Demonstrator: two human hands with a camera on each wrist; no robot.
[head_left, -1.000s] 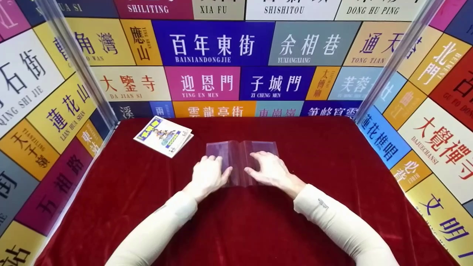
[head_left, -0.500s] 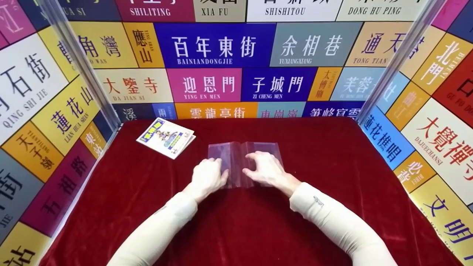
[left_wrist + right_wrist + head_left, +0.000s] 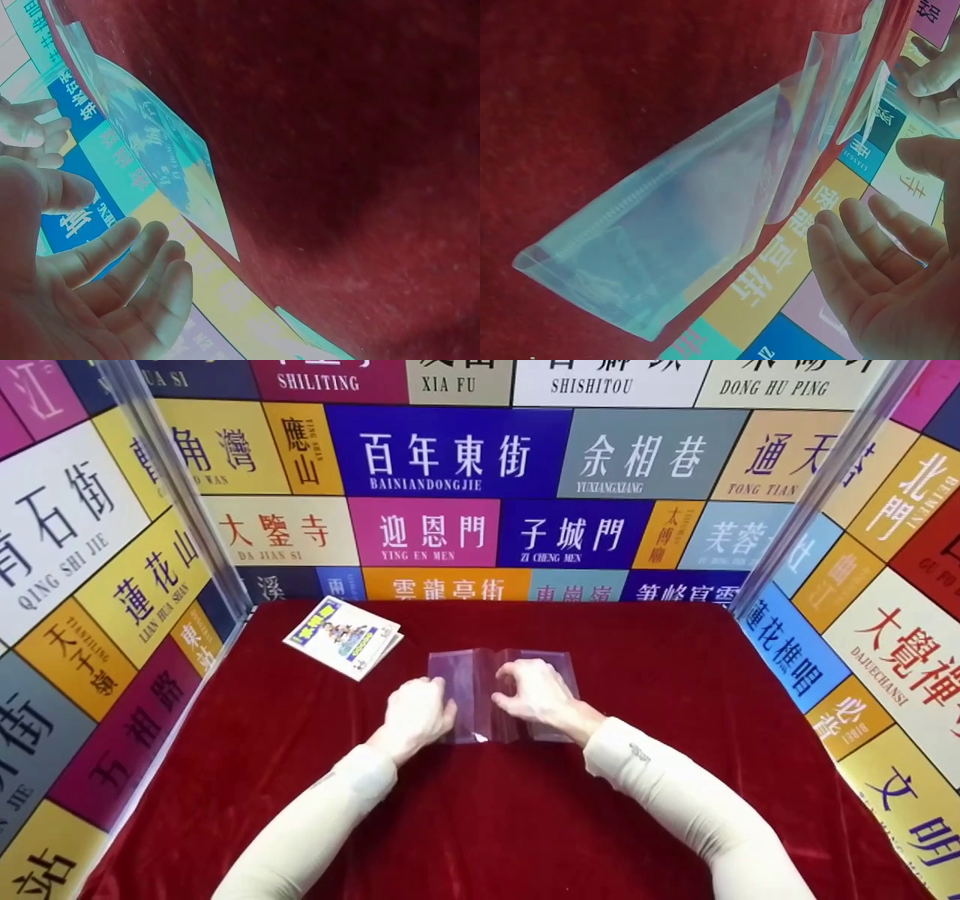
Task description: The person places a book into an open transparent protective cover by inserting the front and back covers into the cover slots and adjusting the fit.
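Clear plastic cover (image 3: 466, 697) spread beneath and between hands (image 3: 414, 711) (image 3: 538, 691), both empty, fingers relaxed.

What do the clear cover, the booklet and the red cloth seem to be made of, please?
Clear cover: probably glossy plastic film; it is see-through and catches light.
Booklet: likely printed paper, leaves parting at one edge; finish unclear.
Red cloth: perhaps velvet, with streaky sheen.

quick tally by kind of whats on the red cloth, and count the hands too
Clear plastic cover: 1
Booklet: 1
Hands, meaning left hand and right hand: 2
Total: 4
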